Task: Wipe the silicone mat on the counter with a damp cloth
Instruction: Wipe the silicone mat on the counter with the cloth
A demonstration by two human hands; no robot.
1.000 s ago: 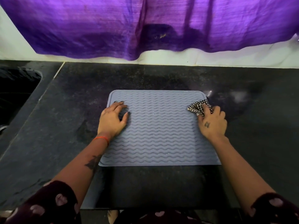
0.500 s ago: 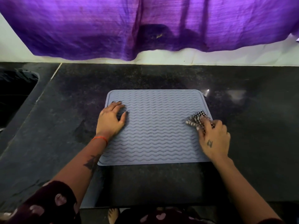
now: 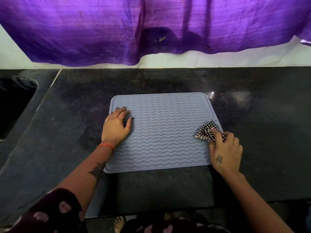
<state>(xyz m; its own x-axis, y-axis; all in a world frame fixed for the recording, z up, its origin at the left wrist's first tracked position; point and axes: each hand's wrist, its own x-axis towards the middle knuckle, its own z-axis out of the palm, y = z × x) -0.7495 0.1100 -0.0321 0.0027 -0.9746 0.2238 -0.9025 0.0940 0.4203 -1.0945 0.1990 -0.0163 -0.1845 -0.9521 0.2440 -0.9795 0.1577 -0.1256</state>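
Note:
A grey-blue silicone mat (image 3: 165, 132) with wavy ridges lies flat on the dark stone counter (image 3: 260, 132). My left hand (image 3: 117, 126) rests flat on the mat's left edge, fingers straight. My right hand (image 3: 225, 153) is at the mat's right edge, near its front corner, and grips a bunched black-and-white checked cloth (image 3: 207, 132) that lies on the mat. Part of the cloth is hidden under my fingers.
A dark sink basin (image 3: 15, 105) is sunk in the counter at far left. A purple curtain (image 3: 151, 27) hangs over the white wall behind. The counter's front edge runs just below the mat, with my feet visible beneath.
My right hand has drawn the cloth down the mat's right edge, from near the far corner toward the front. My left hand has stayed in place on the left edge.

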